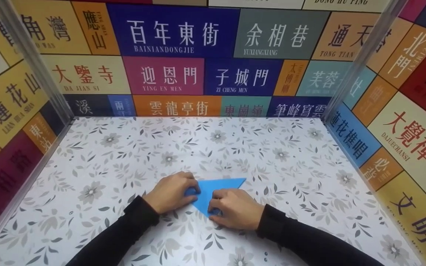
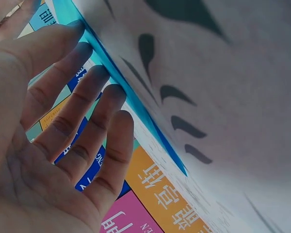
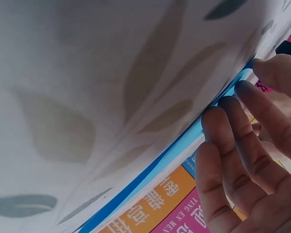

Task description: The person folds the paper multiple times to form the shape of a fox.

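A sheet of blue paper (image 1: pixel 205 191), folded into a triangle, lies on the floral table surface, with one corner toward the right. On its left part rests my left hand (image 1: pixel 174 193), fingertips touching the paper. My right hand (image 1: pixel 235 207) presses its fingertips on the lower right part, close to the near corner. In the left wrist view, the left hand's fingers (image 2: pixel 94 116) are slightly bent and spread, tips against the blue paper (image 2: pixel 131 94). The right wrist view has the right hand's fingertips (image 3: pixel 218 124) along the blue paper (image 3: pixel 184 141). Both hands cover parts of the paper.
A white table (image 1: pixel 131 147) with grey flowers and leaves lies under the paper. Panels of coloured signs with Chinese writing stand at the back (image 1: pixel 176 33), left (image 1: pixel 9 99) and right (image 1: pixel 401 125), meeting the table's edges.
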Tool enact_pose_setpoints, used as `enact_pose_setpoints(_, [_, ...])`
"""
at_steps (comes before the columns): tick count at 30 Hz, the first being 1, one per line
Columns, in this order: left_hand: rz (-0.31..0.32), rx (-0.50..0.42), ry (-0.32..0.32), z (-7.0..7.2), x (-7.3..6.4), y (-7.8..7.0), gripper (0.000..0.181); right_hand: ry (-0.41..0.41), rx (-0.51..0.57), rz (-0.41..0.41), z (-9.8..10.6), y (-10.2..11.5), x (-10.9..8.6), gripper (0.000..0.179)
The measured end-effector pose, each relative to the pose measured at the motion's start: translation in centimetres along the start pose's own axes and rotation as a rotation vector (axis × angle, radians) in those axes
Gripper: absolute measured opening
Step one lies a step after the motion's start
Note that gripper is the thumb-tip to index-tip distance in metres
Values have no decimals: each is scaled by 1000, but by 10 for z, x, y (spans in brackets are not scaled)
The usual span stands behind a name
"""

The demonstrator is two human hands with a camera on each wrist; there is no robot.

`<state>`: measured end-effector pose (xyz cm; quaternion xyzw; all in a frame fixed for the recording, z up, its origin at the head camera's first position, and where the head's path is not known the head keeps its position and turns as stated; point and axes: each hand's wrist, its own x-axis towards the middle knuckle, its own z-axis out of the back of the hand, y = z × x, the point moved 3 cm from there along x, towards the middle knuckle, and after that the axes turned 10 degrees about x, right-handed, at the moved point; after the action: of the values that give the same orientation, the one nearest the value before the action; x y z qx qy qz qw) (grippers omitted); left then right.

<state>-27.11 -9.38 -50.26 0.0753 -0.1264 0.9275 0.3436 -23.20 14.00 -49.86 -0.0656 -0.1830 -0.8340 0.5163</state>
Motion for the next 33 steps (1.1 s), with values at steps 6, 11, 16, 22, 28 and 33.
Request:
enact_pose_setpoints(6, [-13,-5,-10,-1,-1,0,17,0,48,-23,0,-3,0,6])
enact_pose_setpoints(11, [-23,1,-25,-1,0,1,16,-3,73,-24,1,-6,0,5])
enact_pose_setpoints(16, [-17,-2,-22,0,0,1,17,34,41,-7,3,-4,1,15])
enact_pose_setpoints(22, [-10,-1,-14,0,0,1,18,116,52,-51,5,-2,6,20])
enact_pose_setpoints(28, [-10,1,-15,-1,1,1,19,160,74,-84,7,-2,9,20])
enact_pose_setpoints(33, [-13,2,-20,-1,1,2,18,172,63,-77,7,-1,11,17])
